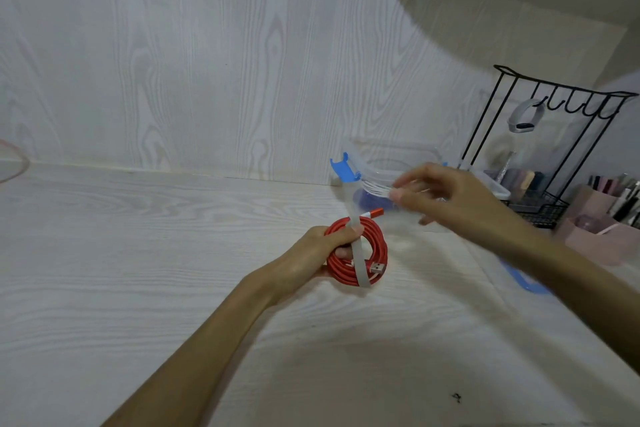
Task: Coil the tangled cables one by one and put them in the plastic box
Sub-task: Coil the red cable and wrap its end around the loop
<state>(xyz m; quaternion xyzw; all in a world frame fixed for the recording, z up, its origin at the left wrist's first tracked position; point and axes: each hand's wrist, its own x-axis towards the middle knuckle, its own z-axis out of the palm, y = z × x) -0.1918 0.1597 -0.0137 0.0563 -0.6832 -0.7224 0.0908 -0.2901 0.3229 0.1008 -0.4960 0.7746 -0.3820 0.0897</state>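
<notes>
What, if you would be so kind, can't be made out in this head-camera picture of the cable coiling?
- Plastic box: its inside is hidden by the blurred right hand in front.
- White cable pinched by the right fingers: motion blur hides its length and ends.
- Red cable coil: the left hand covers its left side.
- Blue-rimmed lid: mostly behind the right forearm.
- Pink-rimmed object: cut off by the left edge.

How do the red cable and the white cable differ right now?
The red cable is a full round coil bound by a grey strap; the white cable shows only as a thin bunch of strands. The left hand grips the red one low over the table; the right hand pinches the white one higher, at the plastic box. Both are hand-held.
</notes>
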